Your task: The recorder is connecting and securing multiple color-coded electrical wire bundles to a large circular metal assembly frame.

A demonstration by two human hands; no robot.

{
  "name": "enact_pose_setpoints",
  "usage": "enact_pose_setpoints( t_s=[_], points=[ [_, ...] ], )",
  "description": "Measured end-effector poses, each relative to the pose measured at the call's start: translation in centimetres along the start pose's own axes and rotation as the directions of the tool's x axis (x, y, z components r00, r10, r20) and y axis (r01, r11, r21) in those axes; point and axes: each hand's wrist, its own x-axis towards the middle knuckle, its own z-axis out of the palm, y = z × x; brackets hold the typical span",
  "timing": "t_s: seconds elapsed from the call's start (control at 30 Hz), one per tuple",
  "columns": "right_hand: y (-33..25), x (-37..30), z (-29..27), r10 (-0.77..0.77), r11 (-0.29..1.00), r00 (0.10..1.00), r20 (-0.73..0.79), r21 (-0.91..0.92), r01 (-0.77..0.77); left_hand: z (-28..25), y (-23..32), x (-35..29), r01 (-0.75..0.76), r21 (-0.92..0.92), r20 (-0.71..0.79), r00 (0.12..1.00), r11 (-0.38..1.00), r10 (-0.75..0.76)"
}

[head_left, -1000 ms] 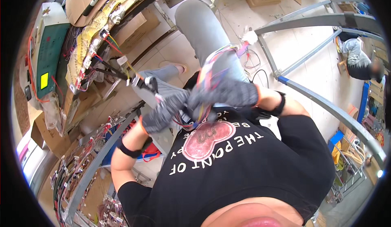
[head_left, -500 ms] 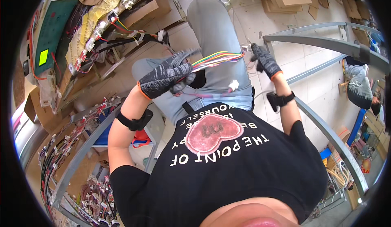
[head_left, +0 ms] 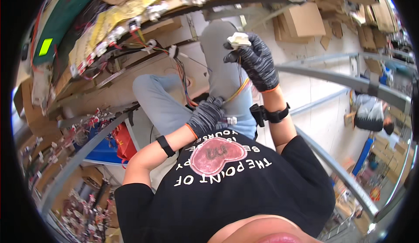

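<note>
My right hand (head_left: 255, 59), in a grey knit glove, is raised away from my body and grips a white plastic connector (head_left: 238, 39). A bundle of coloured wires (head_left: 238, 90) runs down from that connector to my left hand (head_left: 207, 115), also gloved, which is closed on the wires just above my black shirt. A small white plug (head_left: 230, 120) sticks out beside the left hand. More coloured wires (head_left: 183, 79) lead up from the left hand to the work board.
A slanted work board (head_left: 104, 38) with wire harnesses and connectors fills the upper left. Metal rails (head_left: 331, 79) cross on the right. Cardboard boxes (head_left: 301, 20) lie on the floor. Another person (head_left: 371, 114) crouches at far right. A blue bin (head_left: 100, 149) sits lower left.
My right hand swung from the far right to the centre top and now holds the white connector. My left hand dropped from the board toward my chest with the wires.
</note>
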Motion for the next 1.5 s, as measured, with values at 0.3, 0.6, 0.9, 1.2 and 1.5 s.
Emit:
enact_pose_setpoints(
  t_s=[0.3,0.6,0.9,1.2,1.5],
  points=[
    [1.8,4.4,7.0,-0.194,0.965,0.974,-0.119,-0.204,0.167,1.8,0.6,-0.9,0.18,-0.107,0.002,0.984,0.978,-0.18],
    [1.6,6.4,7.2,-0.282,0.958,0.938,-0.202,-0.105,0.266,1.9,0.1,0.1,0.151,-0.059,0.077,0.986,0.987,-0.146],
    [0.8,7.3,8.0,-0.179,0.977,0.941,-0.286,0.062,0.204,1.8,0.0,0.1,0.259,-0.628,-0.053,0.927,0.734,-0.372],
    [-2.1,0.2,8.7,-0.611,0.291,0.78,0.135,-0.878,0.38,-8.8,-1.9,-1.4,0.133,-0.293,-0.76,0.568,0.947,-0.315],
    [1.3,3.6,11.5,-0.15,0.654,0.983,0.102,-0.736,0.176,-11.5,-3.8,2.2,-0.068,-0.642,-0.758,0.201,0.764,-0.62]
  ],
)
